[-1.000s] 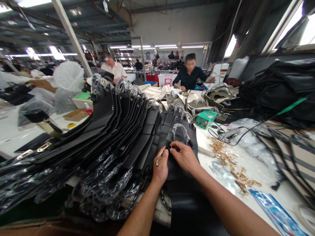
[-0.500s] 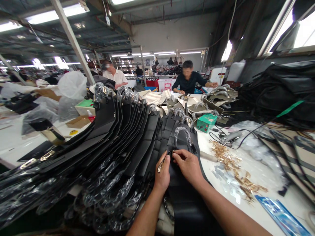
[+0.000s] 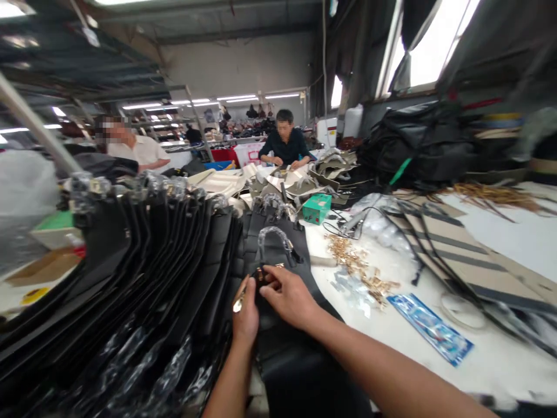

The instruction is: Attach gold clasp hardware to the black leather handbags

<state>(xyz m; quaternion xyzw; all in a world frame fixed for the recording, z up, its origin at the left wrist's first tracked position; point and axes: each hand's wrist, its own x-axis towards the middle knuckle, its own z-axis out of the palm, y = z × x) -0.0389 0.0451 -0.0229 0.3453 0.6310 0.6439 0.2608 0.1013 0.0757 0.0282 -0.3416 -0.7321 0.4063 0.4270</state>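
Observation:
A black bag panel [image 3: 300,366] lies in front of me, and a plastic-wrapped handle [image 3: 272,232] arches up from it. My left hand [image 3: 246,316] is closed around a short black strap with a gold metal fitting [image 3: 239,303] showing at the palm. My right hand [image 3: 290,295] has its thumb and fingers bent at the strap's upper end, beside my left fingertips, where a small gold piece [image 3: 260,271] glints. Exactly what the right fingers pinch is hidden. Another gold fitting [image 3: 279,265] shows on the panel just behind the right hand.
Many black bag panels [image 3: 174,249] are stacked at my left. To the right, gold metal pieces [image 3: 348,252], silver plates [image 3: 354,290] and a blue packet [image 3: 429,325] lie on the white table. A green box [image 3: 317,208] stands farther back. A co-worker [image 3: 285,139] sits opposite.
The view has swung right, so the scene shifts left. My hands stay together at the strap, with the right fingers slightly rearranged. The co-worker opposite has brought both hands together.

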